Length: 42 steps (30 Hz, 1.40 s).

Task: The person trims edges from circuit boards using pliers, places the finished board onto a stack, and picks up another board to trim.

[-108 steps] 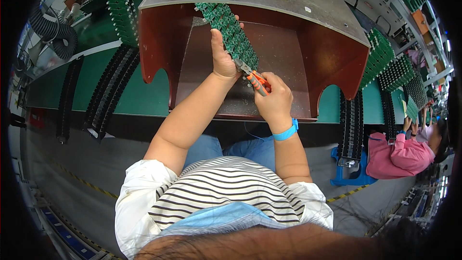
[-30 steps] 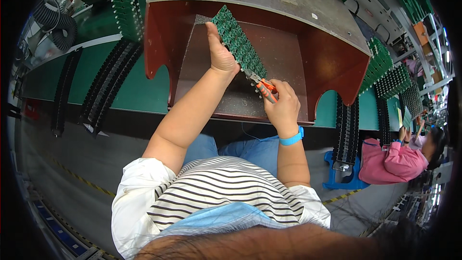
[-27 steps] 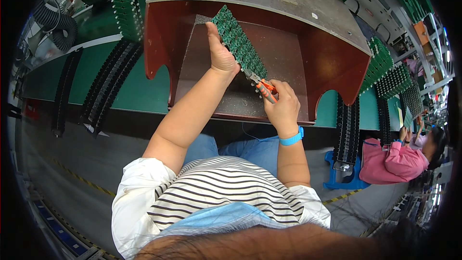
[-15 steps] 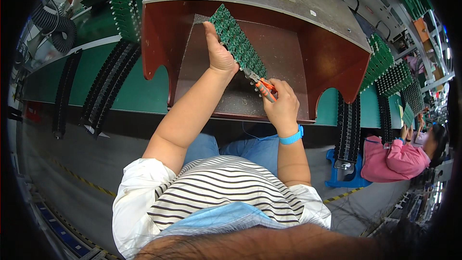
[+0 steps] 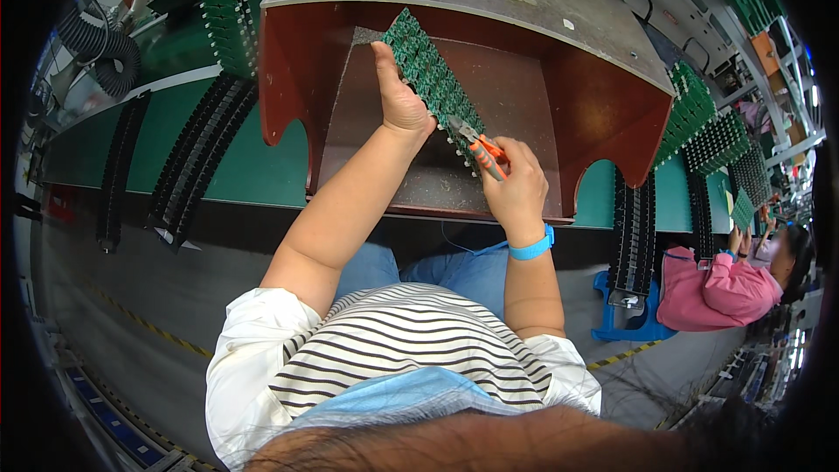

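A long green circuit board panel (image 5: 430,70) slants through the mouth of a dark red wooden box (image 5: 542,105). My left hand (image 5: 404,103) grips the panel along its near left edge, thumb pointing up and the other fingers hidden beneath. In my right hand (image 5: 517,183) is a pair of cutting pliers (image 5: 486,157) with orange and grey handles. The jaws lie over the lower part of the panel, near its left edge; whether they touch it I cannot tell. Small pale parts stick out along that edge.
Black slotted racks (image 5: 205,153) lie left on the green bench (image 5: 236,175); another rack (image 5: 633,236) is at right, beside upright green boards (image 5: 686,109). A grey flexible duct (image 5: 109,52) stands far left. A co-worker in pink (image 5: 721,293) sits at right near a blue stool (image 5: 629,323).
My right hand and the pliers have shifted slightly up and right, the jaws now farther onto the panel. The left hand and panel have barely moved.
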Each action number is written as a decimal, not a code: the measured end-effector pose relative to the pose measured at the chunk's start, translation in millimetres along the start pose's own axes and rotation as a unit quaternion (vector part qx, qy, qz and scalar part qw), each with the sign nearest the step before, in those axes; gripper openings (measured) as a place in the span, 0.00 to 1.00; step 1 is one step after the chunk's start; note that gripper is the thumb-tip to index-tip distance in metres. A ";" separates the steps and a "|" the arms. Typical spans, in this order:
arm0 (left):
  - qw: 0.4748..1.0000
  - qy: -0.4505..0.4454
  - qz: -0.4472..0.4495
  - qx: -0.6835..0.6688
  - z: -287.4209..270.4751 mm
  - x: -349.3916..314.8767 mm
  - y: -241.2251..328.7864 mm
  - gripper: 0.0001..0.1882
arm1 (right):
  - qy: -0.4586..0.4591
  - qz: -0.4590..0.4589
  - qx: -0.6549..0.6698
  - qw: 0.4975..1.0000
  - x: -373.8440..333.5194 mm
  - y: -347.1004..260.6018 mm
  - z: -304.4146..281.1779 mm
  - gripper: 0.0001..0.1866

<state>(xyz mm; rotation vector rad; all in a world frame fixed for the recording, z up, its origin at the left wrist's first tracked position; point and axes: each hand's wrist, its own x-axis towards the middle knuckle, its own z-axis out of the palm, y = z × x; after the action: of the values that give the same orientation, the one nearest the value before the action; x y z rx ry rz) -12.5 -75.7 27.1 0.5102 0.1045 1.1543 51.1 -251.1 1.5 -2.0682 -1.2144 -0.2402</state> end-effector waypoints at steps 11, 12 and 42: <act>0.999 -0.030 0.000 0.010 -4.3 -0.7 -0.7 0.35 | 0.043 -0.064 -0.004 0.997 6.1 -8.7 9.4 0.19; 1.000 -0.026 0.000 0.009 -3.3 -0.9 -0.6 0.35 | 0.048 -0.068 0.001 0.997 6.1 -8.1 10.3 0.18; 1.000 -0.013 -0.006 -0.004 -3.5 0.0 -0.5 0.36 | 0.063 -0.061 -0.009 0.996 5.7 -6.3 11.6 0.16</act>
<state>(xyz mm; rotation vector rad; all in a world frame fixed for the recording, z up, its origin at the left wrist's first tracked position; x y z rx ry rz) -13.3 -74.7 23.8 0.5175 0.0798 1.1360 46.8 -237.6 -1.2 -1.9644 -1.2657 -0.4344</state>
